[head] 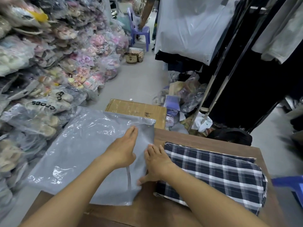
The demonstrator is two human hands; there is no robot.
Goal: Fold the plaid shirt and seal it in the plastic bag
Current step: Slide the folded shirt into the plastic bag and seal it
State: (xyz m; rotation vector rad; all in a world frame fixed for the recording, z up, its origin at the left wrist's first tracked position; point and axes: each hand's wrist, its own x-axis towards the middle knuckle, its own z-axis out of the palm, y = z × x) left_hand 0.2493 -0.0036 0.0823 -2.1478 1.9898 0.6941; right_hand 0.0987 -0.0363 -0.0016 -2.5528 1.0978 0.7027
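Note:
A folded navy and white plaid shirt point(213, 174) lies on the right side of the wooden table point(188, 136). To its left a large grey translucent plastic bag point(78, 153) lies flat, overhanging the table's left edge. My left hand point(123, 149) rests flat on the bag near its right end, fingers straight and together. At the bag's right edge, my right hand point(155, 164) lies between the bag and the shirt. Its fingertips touch the edge and its thumb is spread onto the plastic. Neither hand has visibly closed around anything.
Heaps of bagged slippers point(49, 71) line the left side. A cardboard box point(136, 110) sits on the floor beyond the table. Dark clothing racks point(246, 79) stand on the right. A purple plastic chair point(141, 33) and another person's arm are far down the aisle.

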